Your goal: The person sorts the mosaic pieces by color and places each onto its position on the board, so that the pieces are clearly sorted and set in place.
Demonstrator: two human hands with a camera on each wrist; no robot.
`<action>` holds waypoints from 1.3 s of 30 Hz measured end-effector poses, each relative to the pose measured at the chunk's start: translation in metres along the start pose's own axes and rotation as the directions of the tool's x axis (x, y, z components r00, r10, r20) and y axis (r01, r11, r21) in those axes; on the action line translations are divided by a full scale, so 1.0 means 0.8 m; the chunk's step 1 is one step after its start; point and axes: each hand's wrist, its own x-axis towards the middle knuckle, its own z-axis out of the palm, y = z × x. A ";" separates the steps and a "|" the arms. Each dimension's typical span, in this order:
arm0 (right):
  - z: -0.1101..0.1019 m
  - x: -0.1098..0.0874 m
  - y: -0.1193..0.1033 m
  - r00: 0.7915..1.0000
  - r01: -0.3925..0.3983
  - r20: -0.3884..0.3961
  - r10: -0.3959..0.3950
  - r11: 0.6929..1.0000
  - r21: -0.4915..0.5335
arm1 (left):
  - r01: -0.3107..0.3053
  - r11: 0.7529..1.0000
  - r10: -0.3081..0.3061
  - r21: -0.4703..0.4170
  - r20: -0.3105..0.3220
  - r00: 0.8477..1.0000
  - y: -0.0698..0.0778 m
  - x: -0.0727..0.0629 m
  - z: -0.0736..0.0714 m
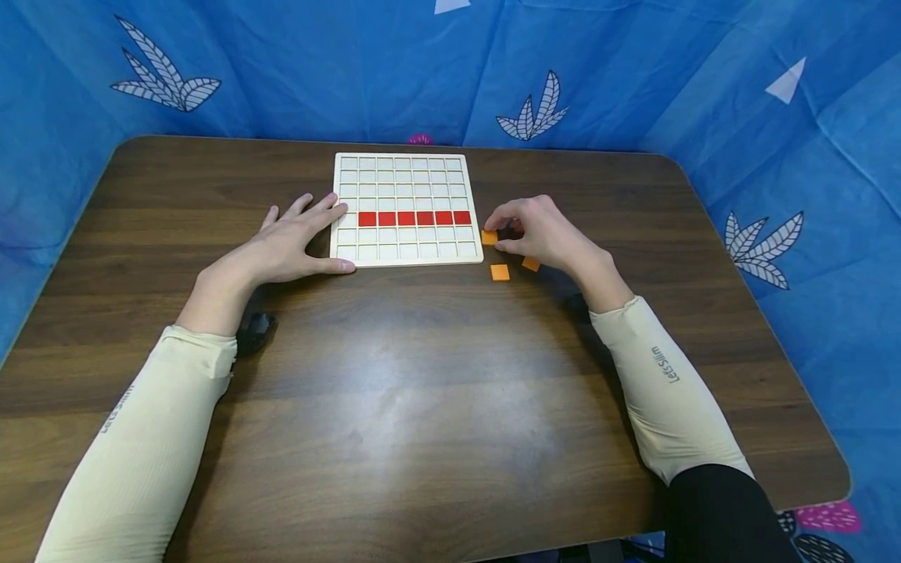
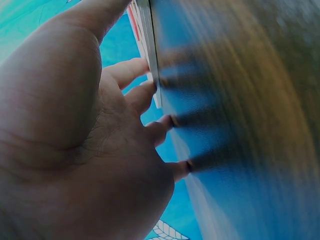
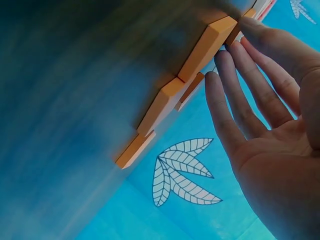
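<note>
A white gridded board (image 1: 404, 259) lies on the table, with a row of red square tiles (image 1: 406, 219) across its lower half. My left hand (image 1: 281, 249) rests spread at the board's left side, thumb at the lower left corner and index fingertip over the left edge. At the board's right edge, my right hand (image 1: 547, 234) pinches an orange square tile (image 1: 489, 237) between thumb and index finger. Closer to me lies a loose orange tile (image 1: 500, 273), and another orange tile (image 1: 531, 264) is partly covered by the right hand. Several orange tiles (image 3: 212, 42) show in the right wrist view.
The brown wooden table (image 1: 394, 391) has rounded far corners. A blue cloth (image 1: 317, 70) with leaf prints hangs behind it and along the sides. Dark wrist devices show below both hands, such as the black one (image 1: 256, 332) at the left wrist.
</note>
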 end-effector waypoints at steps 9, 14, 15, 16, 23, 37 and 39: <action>-0.001 0.000 0.000 1.000 0.003 -0.023 -0.004 1.000 -0.030 | 0.004 1.000 -0.004 -0.001 0.001 1.000 -0.001 0.001 0.001; -0.002 0.003 -0.007 0.997 0.027 -0.067 -0.028 1.000 -0.015 | 0.003 1.000 -0.003 -0.001 0.002 1.000 -0.001 0.002 0.001; -0.002 0.004 -0.009 0.997 0.032 -0.072 -0.033 0.999 -0.009 | 0.003 1.000 -0.003 -0.002 0.002 1.000 -0.001 0.002 0.001; -0.001 0.005 -0.011 0.996 0.040 -0.074 -0.041 0.999 -0.007 | 0.004 1.000 -0.004 -0.003 0.002 1.000 -0.001 0.002 0.001; 0.004 0.019 -0.026 0.994 0.080 -0.076 -0.083 0.996 -0.037 | 0.006 1.000 -0.006 -0.006 0.002 1.000 -0.002 0.001 0.001; 0.018 0.056 -0.076 0.986 0.141 -0.086 -0.143 0.990 -0.028 | -0.003 1.000 0.003 -0.008 -0.005 1.000 -0.002 0.001 0.001; 0.021 0.063 -0.084 0.983 0.158 -0.090 -0.159 0.987 -0.021 | -0.002 1.000 0.002 -0.008 -0.005 1.000 -0.002 0.001 0.001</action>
